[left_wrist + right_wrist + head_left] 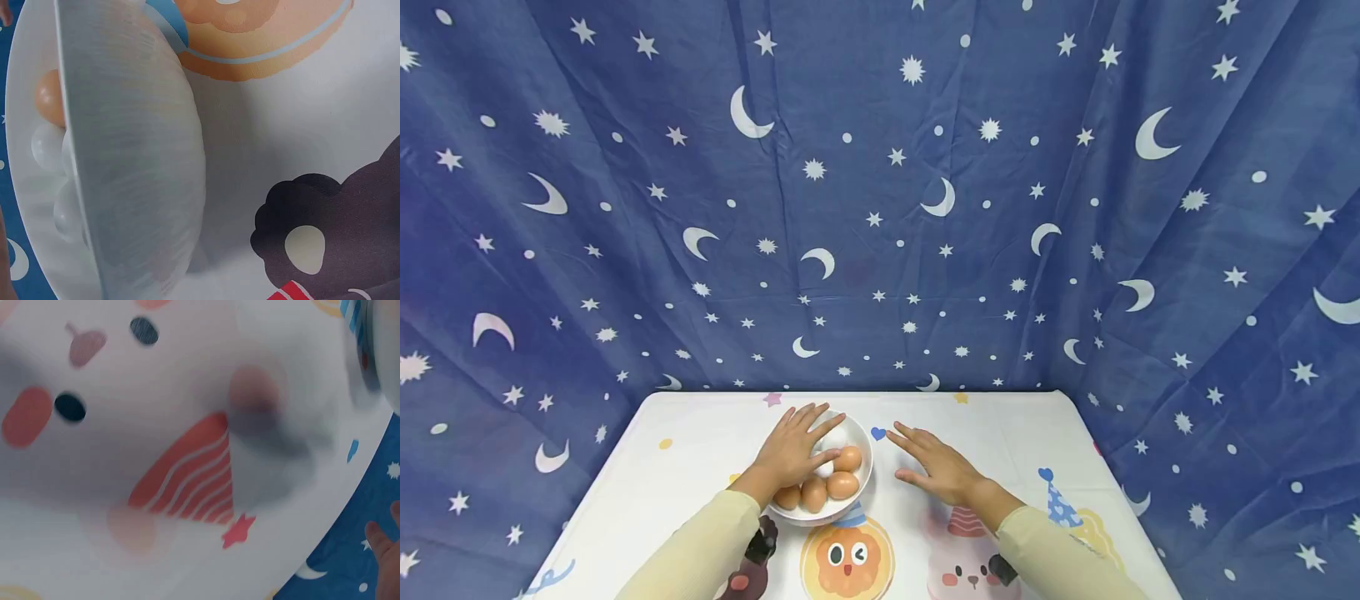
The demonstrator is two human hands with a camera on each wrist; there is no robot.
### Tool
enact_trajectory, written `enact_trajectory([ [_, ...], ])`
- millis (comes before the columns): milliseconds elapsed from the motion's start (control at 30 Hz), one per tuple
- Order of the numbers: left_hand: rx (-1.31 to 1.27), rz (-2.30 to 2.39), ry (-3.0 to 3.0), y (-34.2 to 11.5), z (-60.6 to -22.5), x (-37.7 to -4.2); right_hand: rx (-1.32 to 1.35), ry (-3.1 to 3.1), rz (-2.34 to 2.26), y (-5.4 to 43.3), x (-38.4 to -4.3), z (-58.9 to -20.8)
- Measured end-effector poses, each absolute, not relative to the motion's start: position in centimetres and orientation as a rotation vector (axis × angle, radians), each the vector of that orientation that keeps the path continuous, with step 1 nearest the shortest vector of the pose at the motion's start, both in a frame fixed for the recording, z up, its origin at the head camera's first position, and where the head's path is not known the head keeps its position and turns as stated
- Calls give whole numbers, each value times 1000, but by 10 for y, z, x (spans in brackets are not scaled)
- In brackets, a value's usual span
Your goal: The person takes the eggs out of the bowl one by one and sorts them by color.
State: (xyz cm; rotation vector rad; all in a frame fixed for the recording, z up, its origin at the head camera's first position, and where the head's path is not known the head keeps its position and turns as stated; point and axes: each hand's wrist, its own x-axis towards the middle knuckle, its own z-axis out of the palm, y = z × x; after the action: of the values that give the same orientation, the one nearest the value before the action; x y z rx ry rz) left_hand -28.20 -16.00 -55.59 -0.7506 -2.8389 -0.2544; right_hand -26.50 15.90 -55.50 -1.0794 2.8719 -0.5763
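Bowl sits near the surface's far edge, a bit left of its middle, holding brown eggs and white eggs. For work over the eggs, we'd want a light touch: shells lie close together and likely crack if knocked. Best we take one by its sides, lift straight up, and avoid leaning on the bowl's rim. Left hand is over the bowl's left part, fingers spread apart, pointing to the far edge; we can't tell if they touch an egg. Right hand is palm down right of the bowl, apart from it, fingers spread and holding nothing, reaching in from the surface's near right corner. Both forearms angle inward.
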Motion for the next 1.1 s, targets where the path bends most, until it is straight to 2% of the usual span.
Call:
enact_trajectory([
  [333,-643,-350,-2807,-174,-559,-280,-957,2783,-809,129,-253,-555],
  [633,-508,-394,-2902,-185,-564,-277,-870,2762,-822,111,-243,-559],
  [1100,-261,-650,-2913,-197,-569,-273,-859,2752,-893,91,-236,-568],
])
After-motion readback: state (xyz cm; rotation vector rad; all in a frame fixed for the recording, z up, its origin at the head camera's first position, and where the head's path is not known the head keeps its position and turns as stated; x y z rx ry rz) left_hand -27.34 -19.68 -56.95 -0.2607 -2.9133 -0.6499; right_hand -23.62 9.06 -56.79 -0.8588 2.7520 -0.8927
